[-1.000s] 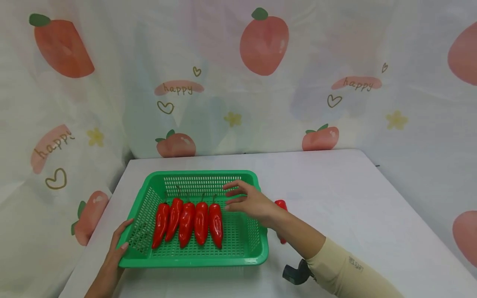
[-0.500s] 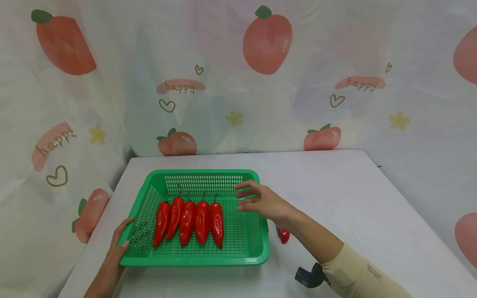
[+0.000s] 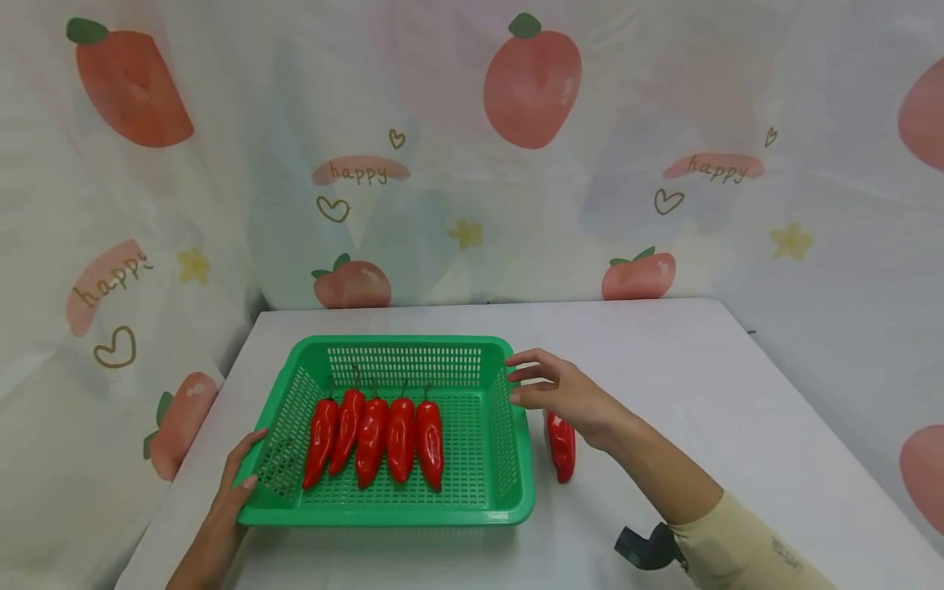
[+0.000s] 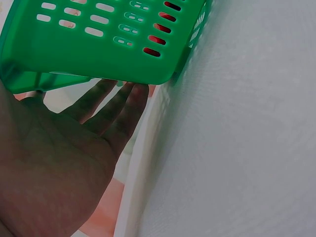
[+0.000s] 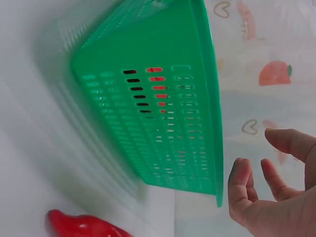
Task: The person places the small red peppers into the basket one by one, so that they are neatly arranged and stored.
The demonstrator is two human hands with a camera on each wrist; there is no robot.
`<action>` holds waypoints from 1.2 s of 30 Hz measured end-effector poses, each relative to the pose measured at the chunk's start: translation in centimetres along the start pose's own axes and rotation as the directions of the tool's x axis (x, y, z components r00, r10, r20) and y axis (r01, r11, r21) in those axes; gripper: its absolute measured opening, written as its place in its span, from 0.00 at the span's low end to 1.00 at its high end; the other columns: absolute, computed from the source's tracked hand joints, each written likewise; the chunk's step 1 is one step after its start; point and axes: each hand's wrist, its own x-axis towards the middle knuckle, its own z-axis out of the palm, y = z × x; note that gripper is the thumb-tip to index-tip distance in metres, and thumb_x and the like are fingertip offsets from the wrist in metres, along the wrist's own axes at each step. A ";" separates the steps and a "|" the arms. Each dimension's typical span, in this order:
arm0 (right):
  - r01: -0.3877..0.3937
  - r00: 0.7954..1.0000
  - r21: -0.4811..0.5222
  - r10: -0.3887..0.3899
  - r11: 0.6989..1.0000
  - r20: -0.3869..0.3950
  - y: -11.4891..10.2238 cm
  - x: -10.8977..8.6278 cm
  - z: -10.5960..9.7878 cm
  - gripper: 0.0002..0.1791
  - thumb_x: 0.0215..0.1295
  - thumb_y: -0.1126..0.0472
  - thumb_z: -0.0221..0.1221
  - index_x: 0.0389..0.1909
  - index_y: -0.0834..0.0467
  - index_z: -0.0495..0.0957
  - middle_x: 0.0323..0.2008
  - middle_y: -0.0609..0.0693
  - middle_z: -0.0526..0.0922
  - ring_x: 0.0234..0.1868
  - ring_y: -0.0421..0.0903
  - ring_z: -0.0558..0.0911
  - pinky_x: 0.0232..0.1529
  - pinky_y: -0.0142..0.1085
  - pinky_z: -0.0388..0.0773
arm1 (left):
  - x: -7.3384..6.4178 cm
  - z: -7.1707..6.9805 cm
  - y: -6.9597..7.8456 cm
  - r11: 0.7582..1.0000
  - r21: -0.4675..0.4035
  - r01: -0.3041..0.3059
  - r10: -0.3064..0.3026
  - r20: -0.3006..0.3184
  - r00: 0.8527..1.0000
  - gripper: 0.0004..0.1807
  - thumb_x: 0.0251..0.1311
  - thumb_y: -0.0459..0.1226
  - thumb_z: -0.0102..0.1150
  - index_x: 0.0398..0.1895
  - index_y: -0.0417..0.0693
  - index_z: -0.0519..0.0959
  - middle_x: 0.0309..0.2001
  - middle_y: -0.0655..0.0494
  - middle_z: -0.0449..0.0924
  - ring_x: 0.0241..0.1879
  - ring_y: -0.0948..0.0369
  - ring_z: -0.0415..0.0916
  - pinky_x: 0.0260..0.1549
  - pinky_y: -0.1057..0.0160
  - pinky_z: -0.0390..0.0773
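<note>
A green plastic basket (image 3: 383, 518) stands on the white table with several red chili peppers (image 3: 372, 442) in a row on its perforated floor, stems toward the back. My left hand (image 3: 221, 516) grips the basket's left rim; in the left wrist view its fingers (image 4: 118, 111) reach under the basket's edge. My right hand (image 3: 564, 393) hangs with loosely bent fingers at the basket's right rim, holding nothing. Below it, another red chili pepper (image 3: 562, 449) lies on the table just right of the basket, its upper end hidden by the hand.
The white table (image 3: 708, 393) extends to the right of the basket. Behind it and at the sides hang pale curtains (image 3: 435, 123) printed with fruit and hearts. A dark curved piece (image 3: 647, 547) sits by the right sleeve (image 3: 745, 541).
My right hand has moved right, from above the basket's interior to its right rim, uncovering more of the pepper on the table. My left hand stays on the rim.
</note>
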 end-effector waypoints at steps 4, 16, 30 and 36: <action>-0.024 1.000 0.014 0.025 1.000 -0.017 0.8 -0.4 -0.7 0.30 0.69 0.61 0.66 0.70 0.58 0.69 0.65 0.62 0.73 0.62 0.59 0.77 0.58 0.57 0.75 | 0.0 0.0 0.0 1.000 -0.004 0.005 -0.005 0.001 1.000 0.29 0.84 0.48 0.30 0.83 0.66 0.41 0.79 0.44 0.34 0.70 0.38 0.48 0.47 0.71 0.70; -0.090 0.993 0.005 0.091 0.996 -0.082 3.7 -1.9 -2.5 0.29 0.69 0.61 0.65 0.69 0.57 0.70 0.65 0.65 0.71 0.59 0.59 0.77 0.58 0.58 0.74 | 0.0 0.0 -0.1 1.000 0.006 -0.003 0.003 0.000 1.000 0.29 0.84 0.48 0.29 0.83 0.66 0.41 0.78 0.43 0.36 0.68 0.47 0.53 0.47 0.70 0.72; -0.215 0.959 0.007 0.212 0.977 -0.187 6.3 -2.8 -2.9 0.33 0.63 0.63 0.69 0.69 0.58 0.70 0.66 0.66 0.68 0.64 0.65 0.70 0.53 0.53 0.79 | 0.0 0.0 -0.1 1.000 -0.002 -0.019 0.019 0.002 1.000 0.29 0.84 0.48 0.29 0.83 0.65 0.41 0.78 0.44 0.35 0.68 0.40 0.50 0.47 0.70 0.73; -0.259 0.944 -0.006 0.252 0.966 -0.211 7.4 -2.9 -2.8 0.34 0.62 0.63 0.69 0.69 0.59 0.71 0.66 0.69 0.65 0.66 0.68 0.66 0.50 0.53 0.80 | 0.1 0.0 0.0 1.000 0.005 -0.015 0.015 0.002 1.000 0.29 0.84 0.48 0.29 0.83 0.65 0.41 0.78 0.43 0.35 0.69 0.38 0.50 0.47 0.70 0.73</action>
